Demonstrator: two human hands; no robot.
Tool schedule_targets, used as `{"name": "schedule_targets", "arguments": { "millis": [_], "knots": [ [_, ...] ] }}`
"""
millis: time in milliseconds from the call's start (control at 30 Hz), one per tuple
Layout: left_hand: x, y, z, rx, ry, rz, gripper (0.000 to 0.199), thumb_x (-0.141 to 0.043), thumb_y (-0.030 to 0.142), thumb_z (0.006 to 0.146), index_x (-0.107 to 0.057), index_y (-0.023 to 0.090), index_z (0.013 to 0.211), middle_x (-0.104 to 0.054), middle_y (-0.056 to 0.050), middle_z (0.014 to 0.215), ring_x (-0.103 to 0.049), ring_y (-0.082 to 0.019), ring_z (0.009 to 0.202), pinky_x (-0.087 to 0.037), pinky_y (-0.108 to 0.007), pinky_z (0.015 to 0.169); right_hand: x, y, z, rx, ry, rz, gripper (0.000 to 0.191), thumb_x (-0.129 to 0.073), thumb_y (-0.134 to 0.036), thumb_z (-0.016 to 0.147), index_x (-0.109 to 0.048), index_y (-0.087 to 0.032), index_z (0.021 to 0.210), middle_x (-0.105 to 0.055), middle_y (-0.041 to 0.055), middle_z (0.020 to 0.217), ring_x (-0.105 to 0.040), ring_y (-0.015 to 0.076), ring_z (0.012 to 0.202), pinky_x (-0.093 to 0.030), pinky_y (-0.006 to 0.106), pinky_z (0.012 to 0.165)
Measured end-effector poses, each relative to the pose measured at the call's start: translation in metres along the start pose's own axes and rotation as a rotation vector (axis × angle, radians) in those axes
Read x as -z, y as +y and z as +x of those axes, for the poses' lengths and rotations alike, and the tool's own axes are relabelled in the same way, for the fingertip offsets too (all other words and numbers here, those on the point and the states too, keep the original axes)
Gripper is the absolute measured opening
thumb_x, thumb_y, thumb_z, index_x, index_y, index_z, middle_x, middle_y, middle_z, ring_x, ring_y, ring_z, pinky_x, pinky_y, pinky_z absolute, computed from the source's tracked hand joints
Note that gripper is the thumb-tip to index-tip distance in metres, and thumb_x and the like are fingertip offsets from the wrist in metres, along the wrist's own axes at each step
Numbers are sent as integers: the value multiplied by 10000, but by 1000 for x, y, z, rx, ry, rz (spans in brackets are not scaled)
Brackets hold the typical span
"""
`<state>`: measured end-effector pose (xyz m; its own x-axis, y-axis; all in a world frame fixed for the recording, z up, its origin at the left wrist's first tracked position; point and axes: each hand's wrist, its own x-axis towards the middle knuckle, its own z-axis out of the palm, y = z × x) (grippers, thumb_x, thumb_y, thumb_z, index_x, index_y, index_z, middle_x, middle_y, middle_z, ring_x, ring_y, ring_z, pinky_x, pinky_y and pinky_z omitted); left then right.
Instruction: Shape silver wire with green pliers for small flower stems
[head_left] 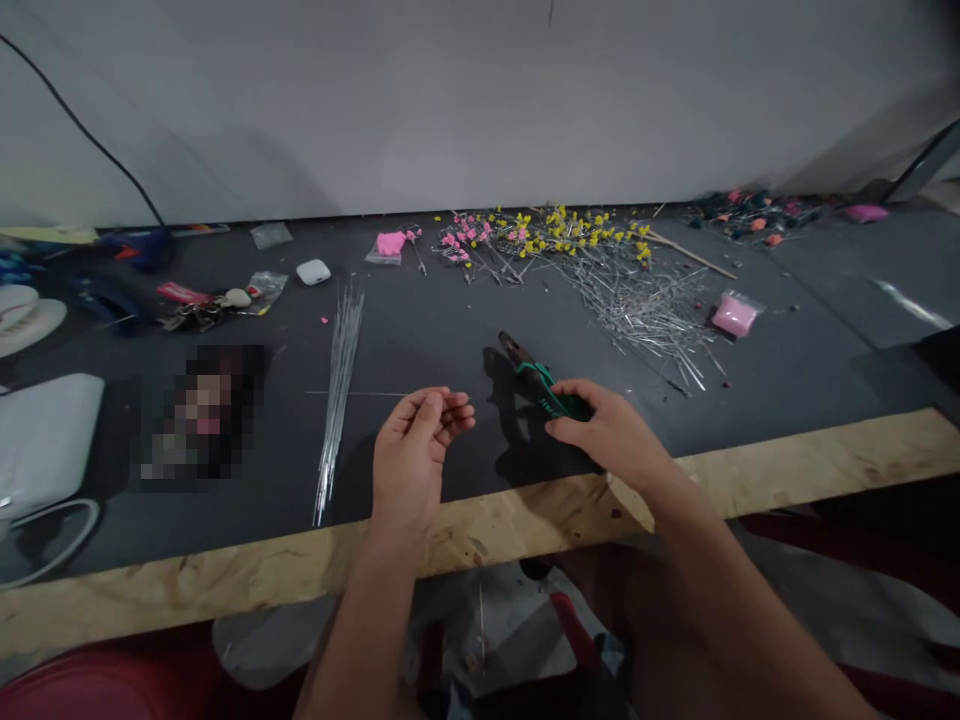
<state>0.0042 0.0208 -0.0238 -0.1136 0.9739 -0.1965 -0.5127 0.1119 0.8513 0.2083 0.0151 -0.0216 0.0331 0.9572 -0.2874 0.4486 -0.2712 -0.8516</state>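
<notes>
A thin straight wire is pinched in my left hand, its long end pointing left across a bundle of silvery wires. A short tip of it shows to the right of the fingers. My right hand is closed around the green handles of a pair of pliers, whose dark jaws point up and left, away from me. The jaws are apart from the wire. Farther right lies a loose heap of short wire pieces.
Wire stems with yellow heads and pink heads lie along the wall. Pink packets, keys, a white case and a white box are on the dark table. Its wooden edge is nearest me.
</notes>
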Motion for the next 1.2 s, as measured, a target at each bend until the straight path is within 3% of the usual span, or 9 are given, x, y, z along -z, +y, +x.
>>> {"name": "schedule_targets", "arguments": {
  "millis": [100,167,367,533,833,1200],
  "knots": [
    [0,3,2,-10,-3,-9,100,-643,250,806,-642,150,800,-690,-38,793,-654,-140,740,-530,-293,714,12,-2,-17,-41,-191,334,294,-641,-275,680,-649,-236,971,-655,11,910,-616,210,857,-458,325,782],
    [1,4,3,-30,-8,-5,112,-639,263,806,-641,154,783,-679,-35,795,-645,-136,737,-523,-289,713,15,-4,-28,-109,-287,435,285,-639,-247,669,-658,-234,953,-664,16,914,-634,221,877,-468,333,805],
    [4,8,9,-85,1,-2,103,-645,244,801,-653,156,748,-660,-25,799,-622,-126,756,-510,-282,740,17,-11,-46,-110,-498,305,283,-595,-181,666,-678,-232,932,-665,8,862,-605,214,867,-469,304,772],
    [7,13,10,-33,-47,37,114,-642,242,800,-656,153,731,-663,-26,783,-626,-130,757,-509,-280,743,16,-18,-50,-92,-535,227,258,-601,-185,650,-673,-222,895,-645,2,815,-576,189,756,-457,264,647],
    [9,16,7,16,-20,94,137,-664,279,774,-653,154,718,-647,-21,764,-615,-138,740,-502,-297,733,12,-16,-51,-59,-539,139,512,-577,-154,668,-621,-291,1160,-627,-4,919,-542,180,767,-429,256,633],
    [10,17,8,36,-48,111,143,-657,279,786,-642,154,717,-644,-12,748,-616,-126,720,-489,-256,686,10,-19,-51,-18,-571,131,438,-554,-118,668,-620,-266,1076,-592,-3,952,-527,175,800,-412,258,651]
  ]
}}
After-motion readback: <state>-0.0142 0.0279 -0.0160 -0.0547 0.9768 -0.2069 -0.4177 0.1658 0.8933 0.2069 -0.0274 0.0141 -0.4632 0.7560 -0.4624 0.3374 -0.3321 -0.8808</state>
